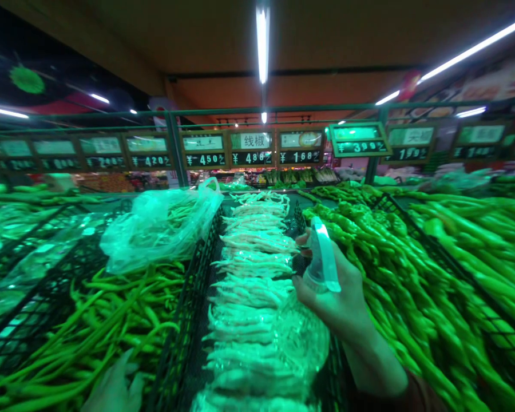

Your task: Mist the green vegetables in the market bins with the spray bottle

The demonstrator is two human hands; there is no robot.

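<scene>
Gripping a clear plastic spray bottle (317, 280), the right hand (337, 300) is nearly closed around the bottle's neck, its fingers (304, 240) wrapped round the far side and the thumb side pressed against the ribbed, translucent trigger head. The bottle's round, glassy body hangs low over a black wire crate (187, 320) of pale, knobbly, slender vegetables (252, 292) laid in tidy rows (their exact kind is hard to tell under the green-tinted light). Just right of the spray bottle, glossy, wrinkled long green peppers (416, 297) are heaped high. Left of it, beyond the crate, thinner smooth green peppers (124, 309) lie beneath a crumpled, thin plastic bag (161, 226). The left hand (114, 386) sits blurred at the lower edge, well left of the spray bottle, beside those thin peppers; how far open it is, and whether it has hold of anything, cannot be told. Black price boards (251, 150) run beyond the spray bottle.
</scene>
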